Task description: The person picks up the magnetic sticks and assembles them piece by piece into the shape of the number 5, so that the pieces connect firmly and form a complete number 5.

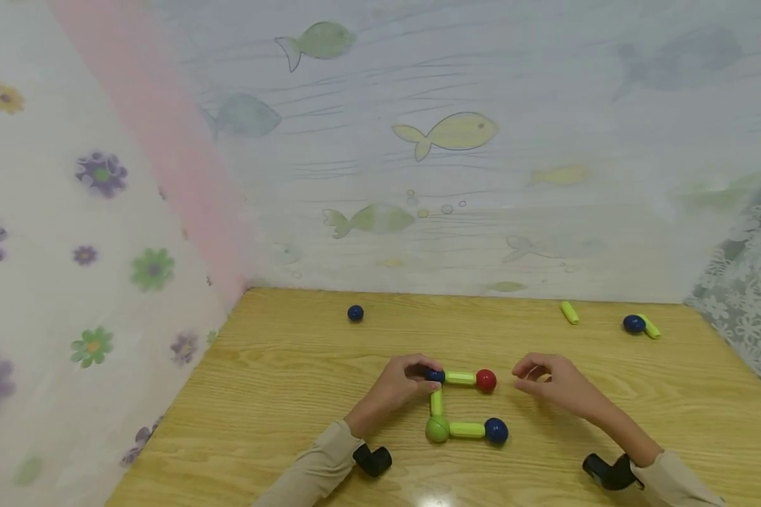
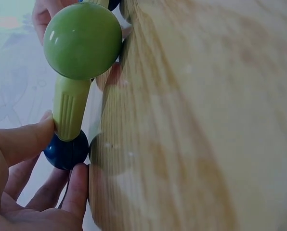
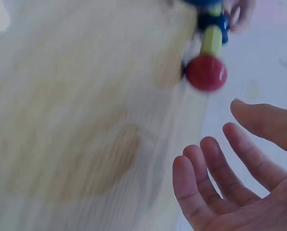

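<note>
On the table lies a U-shaped assembly of yellow-green rods and coloured balls. My left hand (image 1: 398,386) pinches the dark blue ball (image 2: 66,153) at its far left corner between thumb and fingers. From that ball one rod (image 1: 460,379) runs right to a red ball (image 1: 485,381). Another rod (image 2: 72,108) joins it to the green ball (image 1: 437,428) at the near corner. A third rod (image 1: 466,430) links the green ball to a second blue ball (image 1: 496,431). My right hand (image 1: 558,384) hovers right of the red ball, fingers apart and holding nothing.
A loose blue ball (image 1: 355,313) sits at the back left of the wooden table (image 1: 279,380). At the back right lie a yellow-green rod (image 1: 569,313) and another blue ball (image 1: 634,324) against a rod (image 1: 650,327). A fish-patterned curtain (image 1: 368,169) hangs behind.
</note>
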The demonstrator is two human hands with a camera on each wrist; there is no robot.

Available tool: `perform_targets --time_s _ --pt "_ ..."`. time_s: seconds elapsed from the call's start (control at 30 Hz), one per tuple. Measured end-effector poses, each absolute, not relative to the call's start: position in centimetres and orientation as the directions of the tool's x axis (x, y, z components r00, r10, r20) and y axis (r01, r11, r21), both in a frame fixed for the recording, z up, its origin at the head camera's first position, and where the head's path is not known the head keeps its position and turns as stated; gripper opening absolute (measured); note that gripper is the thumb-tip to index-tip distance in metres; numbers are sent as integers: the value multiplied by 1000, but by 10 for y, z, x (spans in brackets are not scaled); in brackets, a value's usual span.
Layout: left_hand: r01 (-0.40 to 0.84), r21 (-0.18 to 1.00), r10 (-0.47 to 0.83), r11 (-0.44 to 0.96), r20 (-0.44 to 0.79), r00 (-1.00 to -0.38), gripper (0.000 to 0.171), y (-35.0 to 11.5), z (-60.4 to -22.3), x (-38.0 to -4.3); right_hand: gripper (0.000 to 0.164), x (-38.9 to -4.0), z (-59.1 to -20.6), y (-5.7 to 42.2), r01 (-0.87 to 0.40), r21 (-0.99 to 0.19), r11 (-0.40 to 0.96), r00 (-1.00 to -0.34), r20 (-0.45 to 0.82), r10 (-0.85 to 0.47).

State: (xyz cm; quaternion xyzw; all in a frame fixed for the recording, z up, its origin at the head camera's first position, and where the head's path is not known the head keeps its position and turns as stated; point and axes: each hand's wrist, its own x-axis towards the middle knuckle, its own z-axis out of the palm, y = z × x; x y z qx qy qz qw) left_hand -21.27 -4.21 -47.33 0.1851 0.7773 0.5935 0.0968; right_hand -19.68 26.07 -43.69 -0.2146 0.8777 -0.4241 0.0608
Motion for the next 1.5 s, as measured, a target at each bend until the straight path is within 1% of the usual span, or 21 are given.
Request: perform_targets --time_s 0.13,0.37,0.5,0.63,0.73,0.87,0.97,1.07,1.13,1.23,1.37,1.5 --pt "157 964 398 213 61 -915 22 -44 -477 -215 18 -206 -438 274 -288 -756 588 -927 66 -370" --pt "154 968 403 198 63 -913 23 -44 -478 -215 21 -224 -442 300 -241 -738 630 -953 56 -299" --pt "153 968 404 201 60 -913 23 -44 -477 -216 24 -239 -445 316 -227 -706 672 -968 87 -235" --pt "146 967 401 208 52 -915 23 -46 -476 -215 26 -258 -448 328 -200 -674 711 -980 143 -141" --pt "130 969 395 209 38 -918 22 -46 -476 -214 28 -272 -450 336 -132 -681 720 -987 154 -36" --pt "146 965 374 219 56 -926 18 -42 -475 -215 36 -288 -450 346 -37 -703 710 -992 113 61" --pt "178 952 359 250 80 -930 14 -37 -473 -216 44 -296 -451 351 -19 -693 720 -994 93 63" --pt "210 934 356 289 99 -929 12 -31 -472 -218 47 -301 -455 352 -37 -667 744 -994 102 42" --pt "232 919 353 320 112 -929 12 -28 -471 -218 44 -303 -458 351 -54 -651 757 -991 127 38" --pt "266 894 348 362 135 -928 13 -24 -471 -219 36 -306 -461 347 -74 -640 764 -981 185 60" --pt "286 873 340 396 149 -928 13 -22 -469 -219 26 -307 -464 343 -88 -662 744 -970 228 88" --pt "290 854 336 432 146 -931 12 -20 -466 -220 27 -303 -463 342 -95 -674 733 -974 216 72"
